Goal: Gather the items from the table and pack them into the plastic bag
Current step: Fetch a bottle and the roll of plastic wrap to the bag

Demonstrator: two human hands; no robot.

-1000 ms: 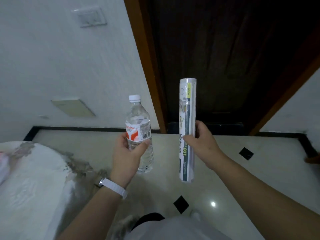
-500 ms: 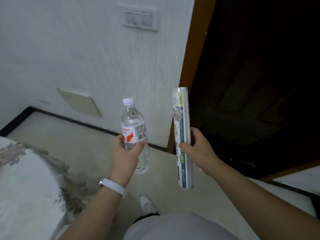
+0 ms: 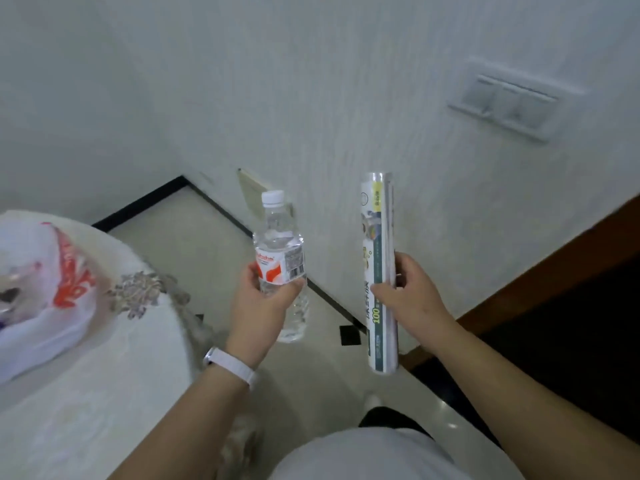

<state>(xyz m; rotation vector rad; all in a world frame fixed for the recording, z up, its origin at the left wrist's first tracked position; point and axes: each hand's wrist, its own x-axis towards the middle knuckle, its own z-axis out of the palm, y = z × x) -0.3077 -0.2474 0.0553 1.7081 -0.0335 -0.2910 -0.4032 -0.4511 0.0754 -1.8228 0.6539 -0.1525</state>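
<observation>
Plastic bag [image 3: 41, 299] is lying on the tabletop [image 3: 104, 393]. The left hand [image 3: 256, 317], nearer the bag, is gripping a water bottle [image 3: 280, 265] in its fingers [image 3: 251, 275]. The right hand [image 3: 412, 303], farther off, is gripping a long roll [image 3: 379, 271]. Probably best to be lowering the bottle in first. The bag is only now coming into view.

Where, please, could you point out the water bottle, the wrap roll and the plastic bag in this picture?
water bottle [image 3: 281, 268]: head view, on its red and white label.
wrap roll [image 3: 377, 237]: head view, on the printed upper half.
plastic bag [image 3: 41, 337]: head view, on its white lower side.
</observation>
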